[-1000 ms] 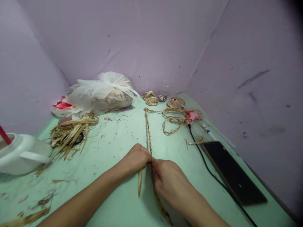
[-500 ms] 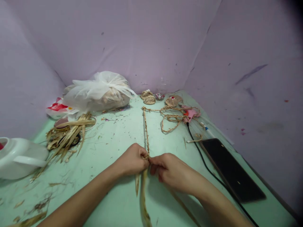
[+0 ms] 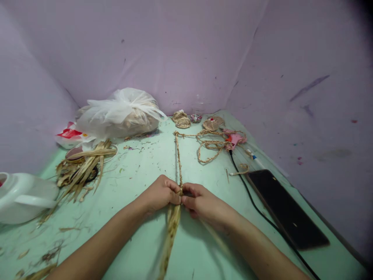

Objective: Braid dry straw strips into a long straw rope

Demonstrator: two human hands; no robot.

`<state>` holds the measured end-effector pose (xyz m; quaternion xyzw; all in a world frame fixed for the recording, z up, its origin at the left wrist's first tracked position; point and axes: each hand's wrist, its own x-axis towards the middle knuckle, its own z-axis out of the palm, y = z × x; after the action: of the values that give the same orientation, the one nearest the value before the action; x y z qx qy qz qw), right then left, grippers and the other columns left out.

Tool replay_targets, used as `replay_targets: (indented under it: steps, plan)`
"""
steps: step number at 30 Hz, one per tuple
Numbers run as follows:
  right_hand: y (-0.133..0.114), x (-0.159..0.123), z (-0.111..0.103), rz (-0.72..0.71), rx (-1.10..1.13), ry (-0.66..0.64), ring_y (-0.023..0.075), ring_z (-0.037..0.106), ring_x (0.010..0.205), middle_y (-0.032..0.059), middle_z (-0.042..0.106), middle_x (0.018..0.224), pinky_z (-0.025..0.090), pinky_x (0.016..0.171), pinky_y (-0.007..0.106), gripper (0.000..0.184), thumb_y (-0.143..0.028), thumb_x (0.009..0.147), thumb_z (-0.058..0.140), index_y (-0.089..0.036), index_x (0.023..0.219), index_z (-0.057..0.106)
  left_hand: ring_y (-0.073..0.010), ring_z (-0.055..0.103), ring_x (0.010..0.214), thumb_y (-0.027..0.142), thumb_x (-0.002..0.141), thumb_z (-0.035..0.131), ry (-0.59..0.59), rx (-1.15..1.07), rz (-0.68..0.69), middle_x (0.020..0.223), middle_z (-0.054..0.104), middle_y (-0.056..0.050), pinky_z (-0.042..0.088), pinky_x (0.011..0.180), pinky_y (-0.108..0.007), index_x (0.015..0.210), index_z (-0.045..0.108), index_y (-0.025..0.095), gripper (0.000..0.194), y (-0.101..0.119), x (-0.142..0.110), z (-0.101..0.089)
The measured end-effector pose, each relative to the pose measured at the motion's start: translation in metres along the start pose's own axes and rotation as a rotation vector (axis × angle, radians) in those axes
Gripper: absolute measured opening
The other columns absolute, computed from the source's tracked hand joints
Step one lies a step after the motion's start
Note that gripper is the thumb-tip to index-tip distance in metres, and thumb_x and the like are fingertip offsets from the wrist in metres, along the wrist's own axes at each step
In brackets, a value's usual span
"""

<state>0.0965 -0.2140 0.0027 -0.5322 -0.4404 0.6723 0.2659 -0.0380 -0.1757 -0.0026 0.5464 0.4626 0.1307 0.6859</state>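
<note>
A thin braid of dried plant fibre (image 3: 178, 158) runs toward me from a corner on the green table, its far part turning right into loose loops. My left hand (image 3: 162, 195) pinches the near end of the braid from the left. From the right, my right hand (image 3: 201, 203) closes thumb and fingers on the same spot. Below my left hand hangs a wide, unbraided fibre strip (image 3: 170, 237) with dark specks. Another pale strip (image 3: 215, 237), blurred, trails from under my right hand. The crossing of the strands is partly hidden by my fingers.
A phone (image 3: 285, 210) and a black cable (image 3: 256, 210) lie right, near a pink glue gun (image 3: 234, 140). Left stand a white watering can (image 3: 29, 194) and a pile of dried strips (image 3: 84, 167). A tied plastic bag (image 3: 119, 112) and woven discs (image 3: 212, 123) sit at the back.
My right hand has shifted from below the left to level with it, fingertips now facing. The wide strip has swung left, from near my right hand to below my left.
</note>
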Motion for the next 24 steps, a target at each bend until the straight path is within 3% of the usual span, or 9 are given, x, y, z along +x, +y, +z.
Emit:
replay_targets:
  steps: [4, 9, 13, 17, 21, 24]
  plan:
    - [0.007, 0.006, -0.004, -0.099, -0.161, 0.053, 0.0047, 0.029, 0.043, -0.0068, 0.034, 0.047, 0.023, 0.043, 0.018, 0.005, -0.012, 0.065, 0.045, -0.014, 0.062, 0.049, -0.0037, 0.018, 0.039, 0.012, 0.046, 0.049, 0.044, 0.065, -0.004, 0.036, 0.025, 0.007, 0.011, 0.042, -0.023, 0.038, 0.037, 0.015, 0.015, 0.005, -0.002, 0.000]
    - [0.015, 0.011, -0.004, -0.144, -0.128, 0.215, 0.0060, 0.034, 0.047, -0.0037, 0.044, 0.050, 0.026, 0.046, 0.019, 0.009, -0.020, 0.062, 0.053, -0.013, 0.056, 0.051, -0.0052, 0.020, 0.041, 0.013, 0.047, 0.049, 0.064, 0.181, -0.011, 0.038, 0.027, 0.006, 0.013, 0.042, -0.023, 0.041, 0.041, 0.015, 0.010, 0.004, -0.001, -0.003]
    - [0.019, 0.013, 0.001, -0.173, -0.087, 0.286, 0.0058, 0.032, 0.045, -0.0040, 0.043, 0.046, 0.024, 0.044, 0.020, 0.012, -0.021, 0.060, 0.053, -0.014, 0.052, 0.048, -0.0062, 0.022, 0.042, 0.014, 0.050, 0.044, 0.135, 0.433, 0.065, 0.041, 0.026, 0.005, 0.015, 0.043, -0.023, 0.041, 0.039, 0.016, 0.010, 0.001, -0.004, -0.002]
    - [0.022, 0.013, 0.003, -0.163, -0.017, 0.293, 0.0060, 0.034, 0.044, -0.0047, 0.043, 0.044, 0.023, 0.044, 0.020, 0.013, -0.021, 0.059, 0.053, -0.015, 0.051, 0.045, -0.0070, 0.025, 0.042, 0.018, 0.058, 0.045, 0.234, 0.716, 0.121, 0.041, 0.026, 0.004, 0.016, 0.045, -0.023, 0.040, 0.036, 0.016, 0.019, 0.012, -0.022, 0.001]
    - [0.021, 0.010, 0.004, -0.141, 0.132, 0.235, 0.0069, 0.039, 0.045, -0.0020, 0.051, 0.048, 0.027, 0.046, 0.020, 0.011, -0.023, 0.060, 0.054, -0.014, 0.055, 0.048, -0.0089, 0.031, 0.041, 0.022, 0.064, 0.046, 0.328, 0.918, 0.103, 0.042, 0.039, 0.000, 0.019, 0.046, -0.024, 0.047, 0.050, 0.016, 0.019, 0.022, -0.041, 0.016]
    - [0.019, 0.007, 0.005, -0.092, 0.247, 0.222, 0.0054, 0.033, 0.042, -0.0044, 0.046, 0.045, 0.023, 0.044, 0.020, 0.013, -0.023, 0.058, 0.057, -0.015, 0.055, 0.048, -0.0125, 0.042, 0.046, 0.014, 0.063, 0.045, 0.346, 1.073, 0.170, 0.054, 0.053, -0.007, 0.023, 0.047, -0.024, 0.066, 0.061, 0.014, 0.017, 0.013, -0.043, 0.039]
